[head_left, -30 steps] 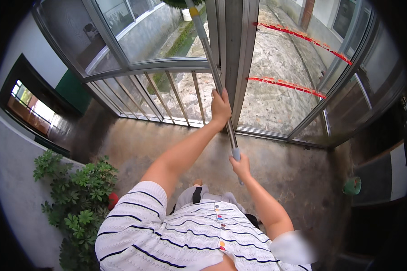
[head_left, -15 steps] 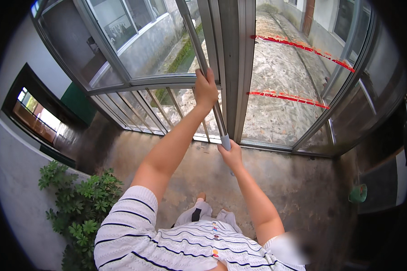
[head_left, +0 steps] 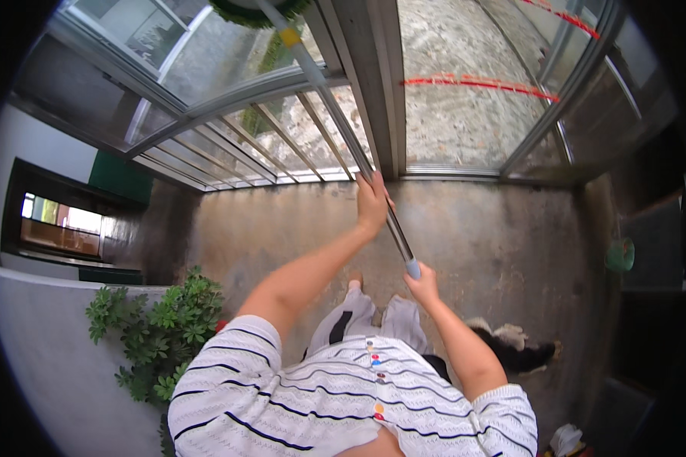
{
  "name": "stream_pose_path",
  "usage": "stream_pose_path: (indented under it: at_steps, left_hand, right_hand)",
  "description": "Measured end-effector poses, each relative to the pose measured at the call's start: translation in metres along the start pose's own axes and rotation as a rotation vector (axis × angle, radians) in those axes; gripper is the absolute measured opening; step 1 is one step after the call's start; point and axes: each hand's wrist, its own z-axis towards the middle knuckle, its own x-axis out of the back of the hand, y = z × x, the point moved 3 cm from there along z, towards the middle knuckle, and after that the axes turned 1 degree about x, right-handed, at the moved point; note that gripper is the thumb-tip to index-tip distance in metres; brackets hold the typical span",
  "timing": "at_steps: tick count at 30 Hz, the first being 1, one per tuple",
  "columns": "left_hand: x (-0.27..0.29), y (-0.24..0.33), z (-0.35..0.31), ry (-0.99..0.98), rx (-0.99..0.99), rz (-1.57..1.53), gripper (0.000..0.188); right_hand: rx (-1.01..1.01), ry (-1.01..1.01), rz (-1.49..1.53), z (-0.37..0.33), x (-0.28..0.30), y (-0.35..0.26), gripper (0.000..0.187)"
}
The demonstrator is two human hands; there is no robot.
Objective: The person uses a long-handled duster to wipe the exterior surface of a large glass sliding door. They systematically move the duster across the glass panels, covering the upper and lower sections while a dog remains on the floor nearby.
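Observation:
A long-handled mop [head_left: 341, 122] slants up from my body toward the metal-framed glass panel [head_left: 229, 57]. Its green fringed head [head_left: 240, 14] shows at the top edge, partly cut off, in front of the glass. A yellow collar sits just below that head. My left hand [head_left: 372, 204] is wrapped round the metal pole about midway. Lower down, my right hand [head_left: 422, 283] grips the pole's end at its pale grey handle. Both arms reach forward, the right one lower and nearer me.
Below the glass runs a railing of metal bars [head_left: 274, 129]. Right of the post [head_left: 366, 84], red tape strips [head_left: 480, 85] cross an opening onto a rough yard. A leafy plant [head_left: 160, 327] stands at my left, a furry black-and-white animal [head_left: 522, 352] at my right. A green bucket [head_left: 620, 255] is farther right.
The mop has come back toward me, and its green head has entered the view at the top. Both hands have moved down and slightly right. My view has tilted lower.

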Motion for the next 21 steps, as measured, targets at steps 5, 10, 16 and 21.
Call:
stream_pose_path:
  at_steps: [5, 10, 16, 21]
  left_hand:
    - [0.007, 0.065, 0.045, 0.052, -0.219, -0.038, 0.027]
    - [-0.017, 0.1, 0.051, 0.093, -0.204, -0.112, 0.028]
    - [-0.073, 0.019, -0.025, -0.083, 0.053, -0.175, 0.031]
    - [-0.074, -0.029, -0.055, -0.091, 0.22, -0.207, 0.03]
  right_hand:
    - [0.123, 0.017, -0.065, 0.048, -0.004, -0.045, 0.018]
    - [0.111, 0.014, -0.038, 0.056, 0.038, -0.082, 0.021]
    - [-0.065, 0.048, -0.212, -0.018, 0.106, -0.014, 0.021]
    - [-0.143, 0.043, -0.307, -0.055, 0.114, 0.013, 0.02]
